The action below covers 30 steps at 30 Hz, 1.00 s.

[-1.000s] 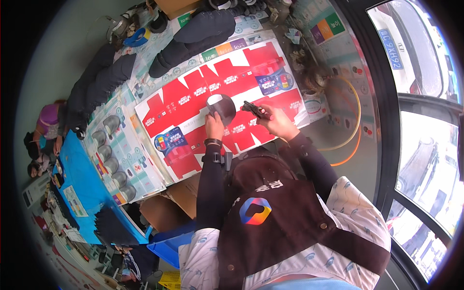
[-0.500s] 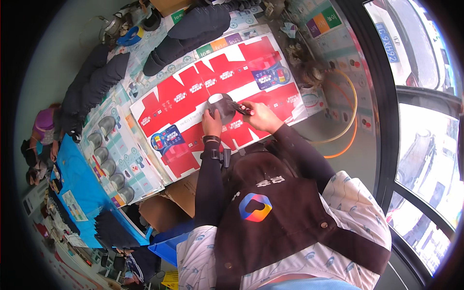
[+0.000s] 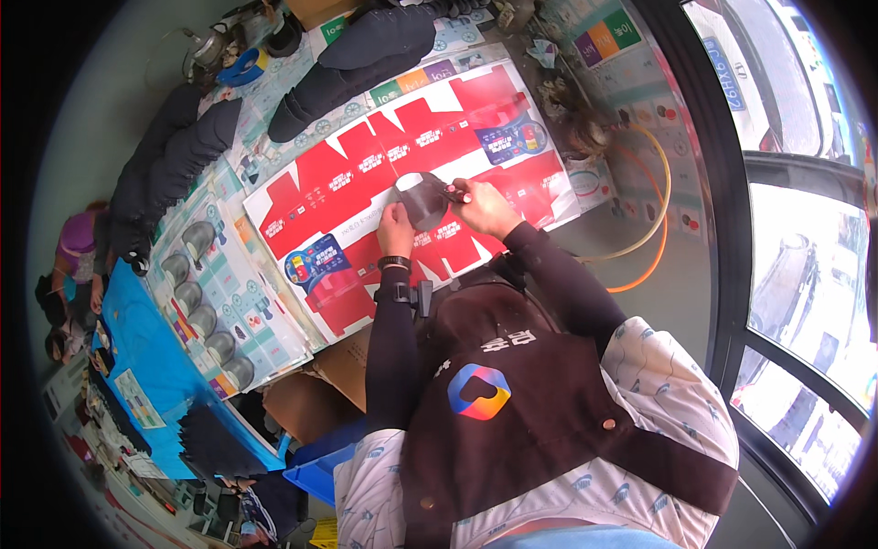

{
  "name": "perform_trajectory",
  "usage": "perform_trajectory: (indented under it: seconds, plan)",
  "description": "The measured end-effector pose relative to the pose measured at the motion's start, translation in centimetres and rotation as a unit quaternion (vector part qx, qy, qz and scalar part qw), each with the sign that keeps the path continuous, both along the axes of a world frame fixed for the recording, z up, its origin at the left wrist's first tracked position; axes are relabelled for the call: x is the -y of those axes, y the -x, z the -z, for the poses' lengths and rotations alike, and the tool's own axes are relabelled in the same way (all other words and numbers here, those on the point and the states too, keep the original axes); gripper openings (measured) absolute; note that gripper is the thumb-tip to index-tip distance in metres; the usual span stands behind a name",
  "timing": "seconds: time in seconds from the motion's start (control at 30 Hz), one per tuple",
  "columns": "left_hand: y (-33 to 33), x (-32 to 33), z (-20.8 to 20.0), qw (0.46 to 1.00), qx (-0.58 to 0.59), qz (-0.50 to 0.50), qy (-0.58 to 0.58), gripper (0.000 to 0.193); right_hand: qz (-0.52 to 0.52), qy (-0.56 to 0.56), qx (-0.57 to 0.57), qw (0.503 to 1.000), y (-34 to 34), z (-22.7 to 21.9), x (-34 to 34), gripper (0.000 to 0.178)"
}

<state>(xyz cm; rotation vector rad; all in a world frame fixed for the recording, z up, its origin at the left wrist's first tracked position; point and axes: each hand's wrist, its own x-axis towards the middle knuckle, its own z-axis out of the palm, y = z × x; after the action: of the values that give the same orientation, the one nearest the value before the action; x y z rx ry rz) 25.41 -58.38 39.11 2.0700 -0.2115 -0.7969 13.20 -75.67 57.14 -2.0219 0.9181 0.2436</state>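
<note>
Over the red and white printed sheet [image 3: 352, 146], both my hands work on a dark grey, curved piece [image 3: 425, 209] with a pale upper edge. My left hand [image 3: 395, 231] pinches the piece at its left side. A small dark hand tool [image 3: 455, 191] is gripped in my right hand [image 3: 487, 209], its tip against the right edge of the piece; its exact kind is too small to tell. Several grey cup-shaped pieces [image 3: 202, 320] lie in a row on the left part of the table.
Stacks of black padded pieces [image 3: 375, 50] lie along the table's far side. A blue cloth [image 3: 151, 343] covers a surface at left, with people [image 3: 78, 247] beyond it. Yellow and orange hoses [image 3: 666, 197] loop at right by the window. A blue crate [image 3: 320, 476] stands below.
My right hand and the tool have shifted slightly left and up along the edge of the grey piece. The piece has turned a little, and my left hand still holds it.
</note>
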Motion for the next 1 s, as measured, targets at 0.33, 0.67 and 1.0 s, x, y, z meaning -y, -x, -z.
perform_trajectory:
  seconds: [0.33,0.67,1.0]
  plan:
    - [0.0,0.7,-1.7,0.998,0.045,0.034,0.003,0.034,0.024,-0.009,0.056,0.998,1.1,0.0,-0.3,0.033]
    - [0.1,1.0,0.1,0.998,0.02,0.025,0.053,0.032,0.049,0.028,0.045,0.997,2.2,-0.6,-0.3,0.033]
    - [-0.9,-0.2,0.8,0.999,0.036,-0.006,-0.002,0.032,0.034,-0.038,0.055,0.997,2.6,0.2,-0.9,0.034]
